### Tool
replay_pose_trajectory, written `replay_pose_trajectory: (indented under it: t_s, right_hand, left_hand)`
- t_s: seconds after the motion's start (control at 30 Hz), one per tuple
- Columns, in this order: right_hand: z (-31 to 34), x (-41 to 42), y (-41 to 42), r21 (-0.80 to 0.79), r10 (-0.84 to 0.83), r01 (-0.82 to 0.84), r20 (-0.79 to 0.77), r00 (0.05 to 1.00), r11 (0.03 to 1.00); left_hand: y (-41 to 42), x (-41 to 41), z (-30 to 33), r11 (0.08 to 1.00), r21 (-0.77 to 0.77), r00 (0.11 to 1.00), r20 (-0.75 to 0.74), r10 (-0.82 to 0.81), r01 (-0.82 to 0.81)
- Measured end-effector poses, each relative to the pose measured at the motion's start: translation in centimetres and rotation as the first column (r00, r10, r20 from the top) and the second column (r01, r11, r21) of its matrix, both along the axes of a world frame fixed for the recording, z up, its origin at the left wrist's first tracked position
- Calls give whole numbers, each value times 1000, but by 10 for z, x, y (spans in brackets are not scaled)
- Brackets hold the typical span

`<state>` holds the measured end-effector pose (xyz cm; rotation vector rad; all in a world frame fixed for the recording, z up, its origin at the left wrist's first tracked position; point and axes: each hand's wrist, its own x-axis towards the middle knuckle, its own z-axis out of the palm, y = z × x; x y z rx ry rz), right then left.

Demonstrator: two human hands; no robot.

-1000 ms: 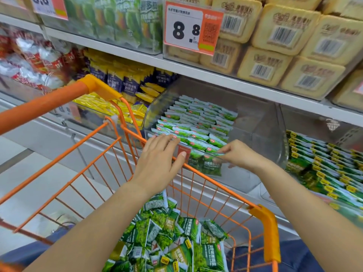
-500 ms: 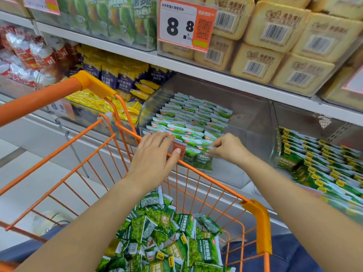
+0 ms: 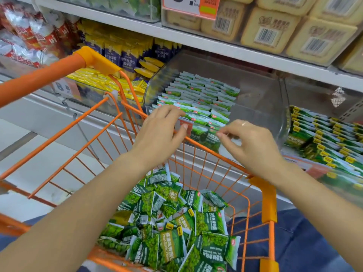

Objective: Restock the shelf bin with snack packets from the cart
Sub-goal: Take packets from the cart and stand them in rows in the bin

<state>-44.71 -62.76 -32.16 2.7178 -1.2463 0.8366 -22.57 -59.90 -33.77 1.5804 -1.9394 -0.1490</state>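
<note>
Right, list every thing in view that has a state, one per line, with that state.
Shelf bin: partly filled, right side bare.
Packets in bin: standing in neat rows.
Cart: holds a loose pile of green packets.
Left hand: fingers relaxed, at the bin's front edge.
Right hand: fingers loosely curled, apparently empty.

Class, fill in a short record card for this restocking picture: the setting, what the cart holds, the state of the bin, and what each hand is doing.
setting: shop aisle, orange cart pushed up against the shelf
cart contents: loose pile of green pea snack packets
shelf bin: clear bin, neat rows of green packets on its left side, right side bare
left hand: fingers relaxed, over the bin's front edge, holding nothing
right hand: fingers loosely curled beside the front-row packets; whether it pinches one is unclear
</note>
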Motion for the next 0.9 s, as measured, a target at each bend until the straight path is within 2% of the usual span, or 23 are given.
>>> replay_pose_trajectory:
  t_s: [0.03, 0.07, 0.1, 0.13, 0.2, 0.27, 0.33, 0.4, 0.47, 0.53, 0.6, 0.7, 0.77, 0.83, 0.87, 0.9]
  right_hand:
    - [1, 5, 17, 22, 124, -123, -53, 991, 992]
    - [0, 9, 31, 105, 232, -216, -180, 956, 971]
    - [-2, 14, 41, 237, 319, -246, -346, 882, 940]
    - [-8, 19, 48, 385, 389, -204, -502, 772, 900]
    - [-28, 27, 56, 575, 497, -30, -678, 542, 818]
    - [-48, 37, 62, 614, 553, 11, -718, 422, 789]
    - [-62, 48, 69, 641, 607, -27, -711, 355, 767]
    - [-67, 57, 75, 705, 690, -2, -694, 205, 710]
    - [-69, 60, 83, 726, 725, 58, -688, 33, 686]
    - [-73, 58, 88, 713, 717, 75, -695, -49, 697]
    - [-72, 56, 86, 718, 725, 116, -689, -24, 686]
    - [-63, 52, 74, 774, 764, 183, -631, 134, 607]
    - [-53, 47, 62, 813, 743, 161, -579, 336, 560]
    - [-35, 39, 46, 822, 620, 82, -487, 614, 564]
    - [-23, 35, 38, 821, 523, 28, -389, 758, 570]
    - [-14, 31, 33, 834, 398, -28, -233, 887, 551]
  left_hand:
    - [7, -3, 8, 999, 3, 998, 13, -54, 54]
    - [15, -6, 14, 990, 66, 989, 75, -130, 125]
    - [23, -10, 16, 965, 185, 960, 175, -219, 186]
    - [30, -13, 14, 915, 342, 909, 274, -313, 212]
    - [45, -15, 1, 750, 644, 783, 386, -488, 149]
    - [56, -11, -19, 584, 812, 688, 414, -597, 19]
    - [59, -4, -34, 499, 862, 662, 422, -620, -82]
    - [54, 4, -37, 483, 867, 689, 424, -588, -122]
    - [48, 11, -35, 511, 854, 759, 396, -517, -97]
    - [43, 14, -34, 547, 834, 803, 378, -461, -78]
    - [43, 14, -33, 554, 828, 802, 387, -454, -86]
    - [45, 14, -31, 536, 839, 792, 388, -471, -93]
    - [45, 15, -31, 566, 820, 798, 397, -453, -86]
    - [43, 17, -26, 650, 758, 860, 362, -359, -47]
    - [42, 16, -21, 689, 725, 921, 267, -283, 2]
    - [42, 15, -16, 707, 704, 974, 101, -203, 75]
